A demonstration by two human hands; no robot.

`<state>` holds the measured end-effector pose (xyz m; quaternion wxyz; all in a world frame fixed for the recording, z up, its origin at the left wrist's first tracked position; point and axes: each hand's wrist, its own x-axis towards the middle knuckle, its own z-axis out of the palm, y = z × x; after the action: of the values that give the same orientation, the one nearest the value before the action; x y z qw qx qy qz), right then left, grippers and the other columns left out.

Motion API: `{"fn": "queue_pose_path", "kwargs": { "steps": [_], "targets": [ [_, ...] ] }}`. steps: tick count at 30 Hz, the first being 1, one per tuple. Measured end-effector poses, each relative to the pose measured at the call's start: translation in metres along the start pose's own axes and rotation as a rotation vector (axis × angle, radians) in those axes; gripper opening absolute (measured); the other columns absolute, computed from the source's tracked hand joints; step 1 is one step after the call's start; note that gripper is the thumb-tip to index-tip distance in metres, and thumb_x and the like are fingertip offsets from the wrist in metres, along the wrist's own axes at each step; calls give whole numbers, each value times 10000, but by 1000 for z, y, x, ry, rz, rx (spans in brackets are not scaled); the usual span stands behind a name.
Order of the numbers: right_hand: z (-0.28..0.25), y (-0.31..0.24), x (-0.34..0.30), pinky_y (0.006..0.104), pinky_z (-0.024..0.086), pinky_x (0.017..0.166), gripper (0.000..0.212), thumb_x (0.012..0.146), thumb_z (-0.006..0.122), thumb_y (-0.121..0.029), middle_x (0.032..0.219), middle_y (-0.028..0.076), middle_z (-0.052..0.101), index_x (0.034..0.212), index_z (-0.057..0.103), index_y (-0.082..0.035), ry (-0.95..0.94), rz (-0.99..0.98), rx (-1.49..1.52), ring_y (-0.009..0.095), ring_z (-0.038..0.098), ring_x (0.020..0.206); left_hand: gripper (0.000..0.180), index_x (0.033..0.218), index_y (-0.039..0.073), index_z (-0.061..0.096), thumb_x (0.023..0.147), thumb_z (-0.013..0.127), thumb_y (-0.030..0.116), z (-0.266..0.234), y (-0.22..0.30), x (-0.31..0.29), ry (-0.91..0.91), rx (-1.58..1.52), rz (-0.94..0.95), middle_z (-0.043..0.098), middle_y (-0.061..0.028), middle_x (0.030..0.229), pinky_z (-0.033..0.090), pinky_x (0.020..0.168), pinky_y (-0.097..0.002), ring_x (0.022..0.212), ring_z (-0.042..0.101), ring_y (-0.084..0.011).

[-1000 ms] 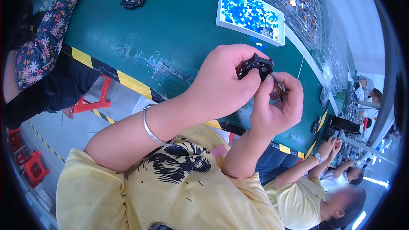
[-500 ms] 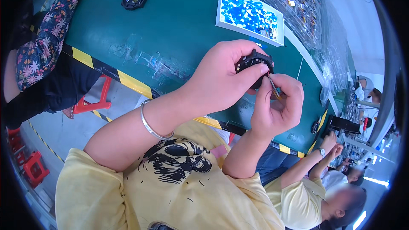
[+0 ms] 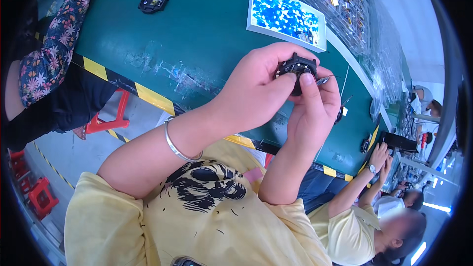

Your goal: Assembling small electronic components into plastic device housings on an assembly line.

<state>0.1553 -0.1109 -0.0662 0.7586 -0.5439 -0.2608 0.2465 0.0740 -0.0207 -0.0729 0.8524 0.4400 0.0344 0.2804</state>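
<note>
My left hand (image 3: 256, 81) is closed around a small black watch case (image 3: 297, 63), thumb on its inner side. The case is held up above the table, its open side with small metal contacts showing. My right hand (image 3: 311, 110) grips the same case from the other side, its thumb tip pressed onto the inside next to the left thumb. A thin dark strip with a fine wire (image 3: 323, 80) sticks out by the right fingers. Fingers hide the lower part of the case.
On the green table (image 3: 207, 24) stands a white tray (image 3: 288, 35) of blue and white pieces. Black cases (image 3: 153, 2) lie at the far left, another (image 3: 339, 114) beyond my right hand. Clear plastic trays (image 3: 340, 0) line the back. A floral sleeve (image 3: 61, 39) is at left; another person (image 3: 352, 231) works at right.
My right hand has turned and moved up against the case, its thumb now on the inside. The strip that hung from its fingers now points outward beside the case.
</note>
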Motion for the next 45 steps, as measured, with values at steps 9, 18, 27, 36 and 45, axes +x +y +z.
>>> {"fn": "queue_pose_path", "kwargs": {
  "steps": [9,18,27,36,45],
  "targets": [
    [5,17,5,252,474,752,109,824,628,1,940,87,600,915,568,2,81,-87,209,128,584,810,311,1184,-22,499,884,433,-74,6,-13,-6,60,330,240,565,-110,1150,517,859,-278,1025,574,-141],
    [-10,7,8,285,506,778,227,885,544,-77,986,124,623,1083,560,32,-146,89,115,161,614,876,329,1204,-21,510,885,431,9,-11,15,0,131,-199,-273,604,-142,1098,566,821,-375,987,629,-219],
    [-26,-8,-1,252,517,689,202,894,527,-6,971,154,645,1069,596,67,-116,-60,42,164,627,801,241,1106,-26,545,879,484,26,-15,13,-1,101,-408,-389,623,-170,1006,580,752,-337,822,674,-220],
    [-19,-9,0,196,448,695,182,820,626,42,870,69,620,992,680,21,13,-302,-669,102,569,808,123,865,-5,581,842,643,99,-19,14,5,-70,375,-368,620,-38,729,487,557,-221,660,608,-94],
    [-13,-10,-7,191,472,705,161,811,622,72,902,72,634,967,657,61,7,-291,-705,94,598,811,144,782,-6,595,865,616,109,-25,11,4,-19,521,-356,618,-30,680,445,530,-209,591,571,-66]
  ]
}}
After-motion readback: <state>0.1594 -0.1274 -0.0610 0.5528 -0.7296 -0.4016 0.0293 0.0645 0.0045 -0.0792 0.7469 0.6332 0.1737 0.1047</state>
